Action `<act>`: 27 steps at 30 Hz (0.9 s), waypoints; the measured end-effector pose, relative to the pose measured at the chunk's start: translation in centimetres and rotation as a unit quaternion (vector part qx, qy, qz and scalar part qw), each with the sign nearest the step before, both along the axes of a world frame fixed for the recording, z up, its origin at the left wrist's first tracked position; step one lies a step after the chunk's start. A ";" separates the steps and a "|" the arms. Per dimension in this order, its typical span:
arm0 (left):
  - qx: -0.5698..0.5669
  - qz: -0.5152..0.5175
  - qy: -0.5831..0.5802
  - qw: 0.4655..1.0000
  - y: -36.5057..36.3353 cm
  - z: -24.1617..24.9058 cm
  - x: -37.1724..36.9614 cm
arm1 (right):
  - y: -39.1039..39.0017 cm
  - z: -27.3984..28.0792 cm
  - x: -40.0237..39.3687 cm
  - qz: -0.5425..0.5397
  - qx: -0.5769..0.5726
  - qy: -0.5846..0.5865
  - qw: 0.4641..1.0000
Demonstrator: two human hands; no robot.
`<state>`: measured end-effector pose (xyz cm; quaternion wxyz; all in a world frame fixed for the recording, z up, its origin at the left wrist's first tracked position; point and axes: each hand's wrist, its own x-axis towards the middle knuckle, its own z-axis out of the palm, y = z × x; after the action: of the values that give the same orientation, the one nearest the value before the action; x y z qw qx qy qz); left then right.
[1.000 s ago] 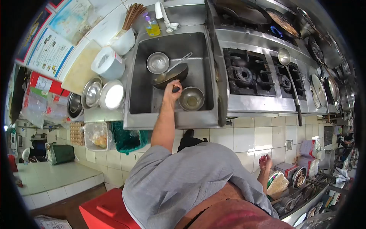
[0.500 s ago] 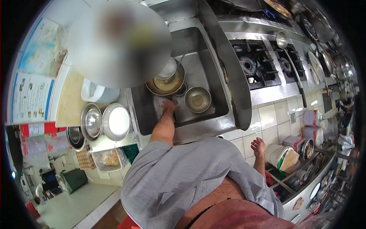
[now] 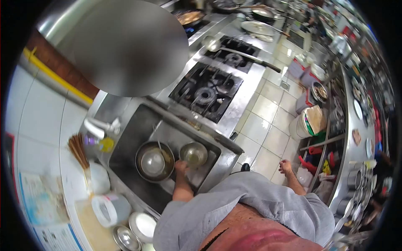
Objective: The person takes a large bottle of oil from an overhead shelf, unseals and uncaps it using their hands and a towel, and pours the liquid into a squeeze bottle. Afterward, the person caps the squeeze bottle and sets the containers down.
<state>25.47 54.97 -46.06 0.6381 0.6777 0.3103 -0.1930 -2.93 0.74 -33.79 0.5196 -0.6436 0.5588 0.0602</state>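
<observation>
In the sink (image 3: 130, 138), my left hand (image 3: 181, 167) is at the near-left rim of a steel bowl (image 3: 193, 153), its fingers closed on the edge and slightly blurred. A little yellowish liquid shows low in that bowl. Just left of it sits a wider pan (image 3: 142, 171) containing a smaller round metal vessel (image 3: 153, 162) and a thin handle leaning to the sink's far side. My right hand (image 3: 286, 167) hangs out over the floor at the right, fingers loosely bent and apart, with nothing in it.
Beyond the sink stands a gas stove (image 3: 205, 95), with a long-handled ladle (image 3: 211, 43) across it. A white tap (image 3: 95, 127) and a bundle-stick brush (image 3: 78, 150) are left. A white plastic container (image 3: 111, 210) stands near-left; a bucket (image 3: 298, 126) is on the right.
The view has swung toward the stove and the right. My left hand has gone from beside the pan to the steel bowl's rim. My right hand remains free at my side.
</observation>
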 end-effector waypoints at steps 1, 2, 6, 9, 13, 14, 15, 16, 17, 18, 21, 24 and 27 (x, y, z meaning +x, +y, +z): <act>-0.021 -0.031 -0.033 0.999 1.6 3.1 0.1 | 0.2 -0.9 -1.4 0.014 0.004 0.036 0.999; -0.044 -0.060 -0.065 0.995 2.7 7.9 0.1 | 0.4 -1.8 -2.8 0.026 0.009 0.071 0.997; -0.125 0.053 -0.065 0.989 8.5 12.2 0.6 | 1.4 -3.3 -5.3 0.019 0.005 0.128 0.992; -0.155 0.140 -0.126 0.970 9.1 12.3 0.8 | 0.9 -4.2 -5.0 0.023 0.011 0.105 0.994; -0.312 0.270 -0.086 0.907 2.9 17.2 1.9 | -0.8 -4.5 -3.0 0.062 -0.013 0.048 0.997; -0.315 0.285 -0.065 0.903 0.4 19.6 1.7 | -1.1 -4.0 -2.5 0.063 -0.024 0.028 0.997; -0.317 0.203 -0.131 0.917 0.6 18.9 2.9 | -1.5 -4.1 -2.1 0.054 -0.020 0.026 0.998; -0.315 0.194 -0.130 0.920 -1.4 21.9 3.2 | -2.2 -4.4 -1.6 0.067 -0.025 0.014 0.997; -0.246 0.212 -0.221 0.919 -3.3 25.2 3.5 | -2.9 -4.7 -1.3 0.081 -0.030 0.002 0.996; -0.177 0.226 -0.311 0.906 -5.3 29.1 3.4 | -3.6 -4.8 -1.1 0.072 -0.027 0.000 0.997; -0.039 0.182 -0.498 0.847 -8.9 37.9 2.7 | -5.9 -5.0 -1.1 0.086 -0.037 -0.011 0.996; 0.008 0.215 -0.620 0.754 -13.4 43.5 0.7 | -9.6 -5.5 -2.4 0.105 -0.034 0.011 0.994; 0.005 0.210 -0.641 0.738 -22.4 45.2 0.2 | -14.9 -5.9 -5.0 0.080 -0.031 0.035 0.996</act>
<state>25.70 32.58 -0.81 0.7073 0.5617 -0.0372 0.4276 -7.96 -14.15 -39.73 0.4732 -0.6994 0.5249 0.1069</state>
